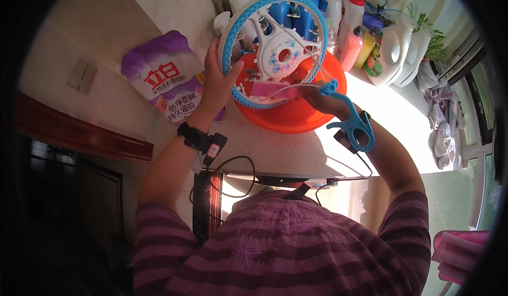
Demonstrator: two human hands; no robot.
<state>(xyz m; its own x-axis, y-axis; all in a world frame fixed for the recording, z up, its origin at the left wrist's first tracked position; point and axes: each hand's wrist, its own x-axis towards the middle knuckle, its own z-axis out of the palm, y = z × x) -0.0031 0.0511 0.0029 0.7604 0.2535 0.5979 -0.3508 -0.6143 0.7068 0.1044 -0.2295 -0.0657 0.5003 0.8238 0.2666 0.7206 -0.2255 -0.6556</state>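
A round drying hanger [277, 57] with a white hub and a blue braided rim is held up, tilted, over an orange-red basin [296, 124]. My left hand [217, 74] is closed around the rim's left side, thumb in front. At the lower part of the ring, my right hand [321, 100] is closed on what looks like a pink scrubbing brush [272, 90], which lies against the inner side of the rim. The hanger's blue hook [353, 121] dangles on its cords across my right wrist. My right fingertips are partly hidden behind the ring.
Left of the basin stands a purple and white detergent bag [164, 76]. Several bottles line the back, among them a red-capped white bottle [352, 15] and a large white jug [394, 52]. Shoes [443, 140] lie at the right by the window. Black cables [253, 171] hang near the counter edge.
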